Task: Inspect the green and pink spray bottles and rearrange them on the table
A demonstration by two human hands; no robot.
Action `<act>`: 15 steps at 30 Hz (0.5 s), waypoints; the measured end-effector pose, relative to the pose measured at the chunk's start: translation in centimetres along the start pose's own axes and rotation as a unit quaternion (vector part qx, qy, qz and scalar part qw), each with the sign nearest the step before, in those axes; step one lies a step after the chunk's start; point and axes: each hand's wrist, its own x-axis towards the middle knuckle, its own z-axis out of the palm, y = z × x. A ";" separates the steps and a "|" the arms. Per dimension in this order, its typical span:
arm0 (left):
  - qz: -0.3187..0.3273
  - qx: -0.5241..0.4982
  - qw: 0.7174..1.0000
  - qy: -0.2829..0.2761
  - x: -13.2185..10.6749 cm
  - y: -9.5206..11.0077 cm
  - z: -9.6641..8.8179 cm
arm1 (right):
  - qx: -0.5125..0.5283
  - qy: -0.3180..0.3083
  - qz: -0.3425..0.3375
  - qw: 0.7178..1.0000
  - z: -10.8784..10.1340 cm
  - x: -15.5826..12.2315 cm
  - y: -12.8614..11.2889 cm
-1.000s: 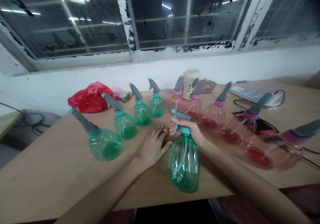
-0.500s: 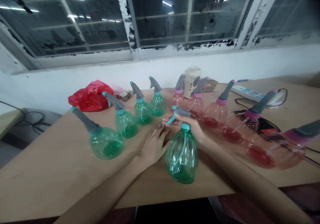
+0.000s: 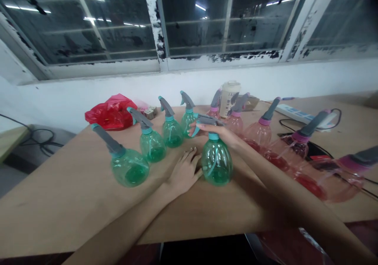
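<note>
While your right hand closes around the grey trigger head of a green spray bottle, its fingers lie across the head and the teal nozzle end pokes out past them. Below that hand, the bottle's clear green plastic body stands upright on the table, with a teal collar at its neck, a thin tube visible inside and a green tint at its base. Your left hand lies open and flat on the table just beside the bottle, fingers spread, holding nothing.

Left of your hands, four more green spray bottles stand in a loose arc, with a red plastic bag behind them. To the right, five pink spray bottles with a red tint continue the arc. Beyond them sit a paper cup, a power strip and black cables. Ahead of your hands, a white wall rises to a window frame with peeling paint.
</note>
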 end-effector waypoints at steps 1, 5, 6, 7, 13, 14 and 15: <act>0.003 0.002 1.000 0.002 0.0 0.0 -0.1 | 0.011 -0.004 0.008 1.000 0.0 0.6 0.1; 0.018 -0.006 1.000 0.025 0.0 -0.1 -0.5 | 0.072 0.003 0.015 0.997 -0.1 2.8 1.0; 0.019 -0.017 0.999 0.033 0.0 -0.1 -0.7 | 0.081 0.002 0.011 0.997 -0.2 3.2 1.1; 0.016 -0.028 0.999 0.039 0.0 -0.1 -0.9 | 0.086 -0.004 0.007 0.996 -0.2 3.5 1.2; -0.002 -0.083 0.996 0.040 0.2 -0.5 -0.9 | 0.049 -0.050 -0.022 0.997 0.1 3.5 0.7; 0.000 -0.085 0.996 0.038 0.2 -0.6 -0.8 | 0.041 -0.058 -0.026 0.997 0.2 3.4 0.6; -0.001 -0.086 0.996 0.039 0.3 -0.7 -0.7 | 0.035 -0.065 -0.029 0.997 0.2 3.3 0.6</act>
